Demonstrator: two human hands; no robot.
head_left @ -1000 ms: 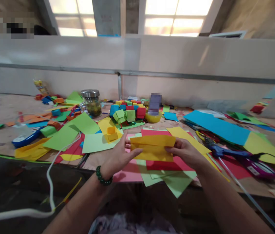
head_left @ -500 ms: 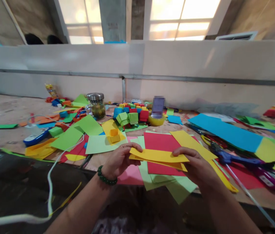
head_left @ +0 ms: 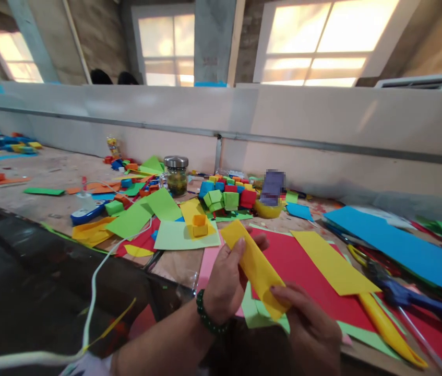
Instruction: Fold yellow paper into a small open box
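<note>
A folded yellow paper strip (head_left: 259, 266) slants between my hands above the table's front edge. My left hand (head_left: 226, 279), with a green bead bracelet at its wrist, grips the strip's upper part, thumb on top and fingers behind. At the lower right end, my right hand (head_left: 309, 318) pinches the strip near its corner. Beneath and to the right lie red sheets (head_left: 302, 266) and a flat yellow sheet (head_left: 332, 261). A small open yellow paper box (head_left: 200, 226) stands on pale green paper (head_left: 166, 236) to the left.
Coloured paper cubes (head_left: 231, 200) are heaped at the back, beside a lidded glass jar (head_left: 176, 175). Blue sheets (head_left: 396, 245) and a blue-handled tool (head_left: 420, 303) lie at right. A white cable (head_left: 92, 292) hangs over the front edge at left.
The yellow strip has turned from level to a steep slant, its right end now lower. My left hand has moved right, my right hand down. The camera view has shifted left.
</note>
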